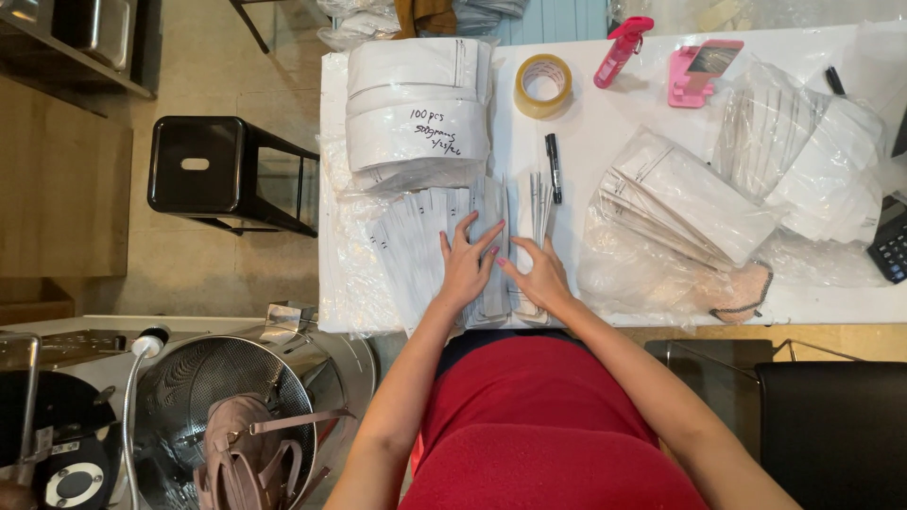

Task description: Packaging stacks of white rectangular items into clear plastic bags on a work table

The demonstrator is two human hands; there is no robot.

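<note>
My left hand (467,265) lies flat with fingers spread on a fanned row of white flat pouches (420,250) at the near edge of the white table (605,113). My right hand (540,276) rests beside it, fingers pressing on a narrower stack of the same pouches (539,203). Neither hand grips anything. A black marker (554,167) lies just beyond the right hand.
A wrapped bundle of white pouches (418,104) sits at the back left, a tape roll (542,86) and a pink spray bottle (619,49) behind. More bagged pouches (694,203) lie right. A black stool (222,170) and a metal drum (236,406) stand left.
</note>
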